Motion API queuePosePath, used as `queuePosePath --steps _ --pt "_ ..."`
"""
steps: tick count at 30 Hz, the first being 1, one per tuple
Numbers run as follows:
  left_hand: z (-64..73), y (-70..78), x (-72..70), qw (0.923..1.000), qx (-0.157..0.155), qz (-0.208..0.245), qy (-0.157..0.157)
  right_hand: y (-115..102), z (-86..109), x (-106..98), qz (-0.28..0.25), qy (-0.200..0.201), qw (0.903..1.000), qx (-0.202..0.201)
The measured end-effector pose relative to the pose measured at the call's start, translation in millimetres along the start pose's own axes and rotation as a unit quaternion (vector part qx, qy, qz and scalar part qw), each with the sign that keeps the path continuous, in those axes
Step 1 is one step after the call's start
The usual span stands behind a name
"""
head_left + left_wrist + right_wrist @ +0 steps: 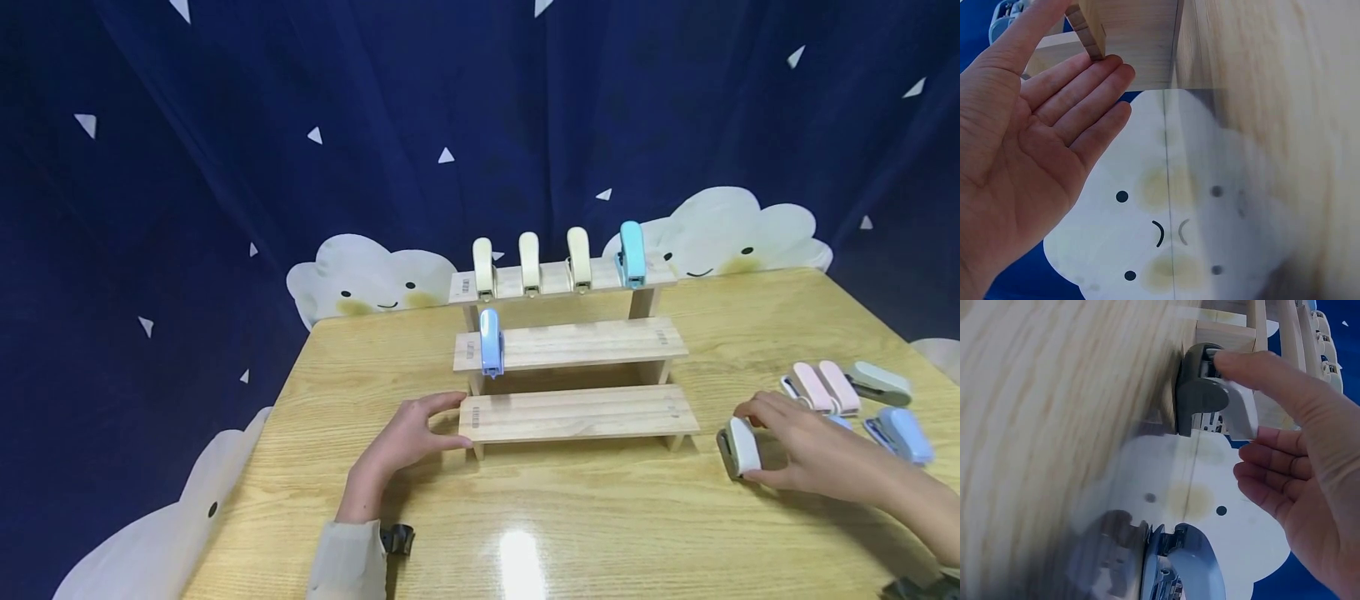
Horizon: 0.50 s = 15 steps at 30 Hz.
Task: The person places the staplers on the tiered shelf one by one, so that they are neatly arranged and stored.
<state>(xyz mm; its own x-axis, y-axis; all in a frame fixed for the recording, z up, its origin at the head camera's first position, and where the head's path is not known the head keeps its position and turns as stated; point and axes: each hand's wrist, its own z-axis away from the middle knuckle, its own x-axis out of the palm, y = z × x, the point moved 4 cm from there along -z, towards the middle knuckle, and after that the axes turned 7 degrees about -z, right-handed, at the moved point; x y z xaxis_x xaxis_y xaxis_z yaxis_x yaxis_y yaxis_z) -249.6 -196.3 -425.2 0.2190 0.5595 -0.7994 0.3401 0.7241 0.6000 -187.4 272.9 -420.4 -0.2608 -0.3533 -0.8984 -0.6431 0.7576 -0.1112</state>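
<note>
Fingers of the right hand (pixel 798 447) pinch a rounded white-and-grey plastic stapler (pixel 745 444) toward the tabletop's (pixel 615 517) right edge, a gap parting it from a pale three-tier wooden rack (pixel 573 343). The left hand (pixel 412 432), fingers spread, touches the lowest shelf's (pixel 577 415) left end, apparently steadying it. Beyond lie two pink plastic staplers (pixel 838 388). A slim blue plastic stapler (pixel 491 342) holds the middle shelf's (pixel 600 340) left edge, room rightward; three cream plastic staplers (pixel 529 260) line the top shelf (pixel 463 287), seemingly spaced for show.
</note>
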Motion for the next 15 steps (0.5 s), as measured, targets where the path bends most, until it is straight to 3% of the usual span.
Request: queuePosePath --steps 8,15 --pt "0.1 0.3 -0.3 1.0000 -0.003 -0.001 -0.002 -1 -2.0 -10 -0.033 0.026 0.9983 0.041" --pt "0.2 0.3 -0.3 1.0000 -0.001 0.000 -0.002 -7 -15.3 -27 -0.063 0.092 0.9937 0.015"
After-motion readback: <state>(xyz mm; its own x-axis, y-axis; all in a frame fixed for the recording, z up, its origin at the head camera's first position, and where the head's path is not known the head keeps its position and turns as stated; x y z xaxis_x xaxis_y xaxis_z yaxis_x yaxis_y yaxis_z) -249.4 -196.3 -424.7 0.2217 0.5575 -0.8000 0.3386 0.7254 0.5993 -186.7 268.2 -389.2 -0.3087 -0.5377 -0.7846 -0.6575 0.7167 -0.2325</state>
